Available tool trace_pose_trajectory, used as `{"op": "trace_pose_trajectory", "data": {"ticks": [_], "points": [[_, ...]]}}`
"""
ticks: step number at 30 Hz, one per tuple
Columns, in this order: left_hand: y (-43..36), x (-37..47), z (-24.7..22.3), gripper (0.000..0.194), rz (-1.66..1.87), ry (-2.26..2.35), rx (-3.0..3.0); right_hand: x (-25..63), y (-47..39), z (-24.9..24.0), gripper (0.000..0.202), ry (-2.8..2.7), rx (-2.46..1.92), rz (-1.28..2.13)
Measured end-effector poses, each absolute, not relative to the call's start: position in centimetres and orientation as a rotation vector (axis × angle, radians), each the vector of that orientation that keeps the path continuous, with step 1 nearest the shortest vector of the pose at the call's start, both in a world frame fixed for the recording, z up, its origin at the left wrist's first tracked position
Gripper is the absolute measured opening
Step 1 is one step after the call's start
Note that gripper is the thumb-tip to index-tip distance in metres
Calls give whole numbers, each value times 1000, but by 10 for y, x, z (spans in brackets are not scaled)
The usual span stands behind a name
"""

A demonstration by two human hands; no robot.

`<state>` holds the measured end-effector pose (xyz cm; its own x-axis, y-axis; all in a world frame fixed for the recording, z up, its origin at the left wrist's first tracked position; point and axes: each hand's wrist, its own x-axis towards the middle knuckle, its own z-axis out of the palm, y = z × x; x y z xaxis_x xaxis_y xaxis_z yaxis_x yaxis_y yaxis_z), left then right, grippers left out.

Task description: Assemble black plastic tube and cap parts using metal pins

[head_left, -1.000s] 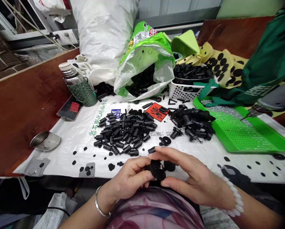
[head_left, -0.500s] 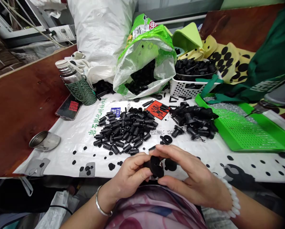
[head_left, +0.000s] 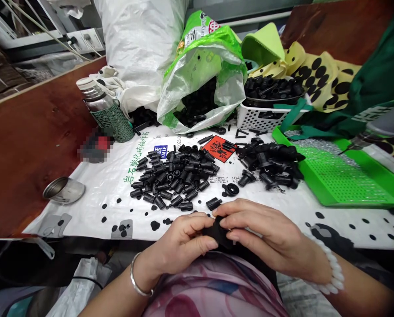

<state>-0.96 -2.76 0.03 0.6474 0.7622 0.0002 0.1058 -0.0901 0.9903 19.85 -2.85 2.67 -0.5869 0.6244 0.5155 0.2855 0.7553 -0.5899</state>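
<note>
Your left hand [head_left: 175, 246] pinches the black part [head_left: 222, 237] at the white sheet's [head_left: 101, 185] near edge, your right hand [head_left: 272, 240] closing fingertips on it, apparently a two-handed adjustment that calls for steady left support.

From here the black caps [head_left: 179, 174] look like plastic, ribbed along their sides, with a dull sheen. The cup [head_left: 63, 190] is bare metal, smooth and shiny, and the flask [head_left: 94, 97] shows the same bright metal above a rough, netted green cover [head_left: 113, 122]. The sheet [head_left: 101, 185] under it all is white plastic, faintly glossy and creased. The green tray [head_left: 352, 176] is smooth, bright plastic, its floor dimpled; the white basket [head_left: 256, 119] is plastic too, full of holes. That big sack [head_left: 140, 48] has a crinkled, softly shining skin. The side board [head_left: 35, 145] looks like reddish-brown wood, fairly smooth, with a low gloss.
</note>
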Motion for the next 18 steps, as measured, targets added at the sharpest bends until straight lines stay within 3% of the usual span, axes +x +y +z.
{"op": "trace_pose_trajectory", "data": {"ticks": [6,10,18], "points": [[-35,-4,6,16,918,820,2152,191,-37,20,21,-2105,-727,464],[-38,0,5,21,1091,975,2338,185,-39,12,14,-1984,-865,408],[-34,5,1,36,1163,966,2193,178,-39,0,12,-1688,-992,699]]}}
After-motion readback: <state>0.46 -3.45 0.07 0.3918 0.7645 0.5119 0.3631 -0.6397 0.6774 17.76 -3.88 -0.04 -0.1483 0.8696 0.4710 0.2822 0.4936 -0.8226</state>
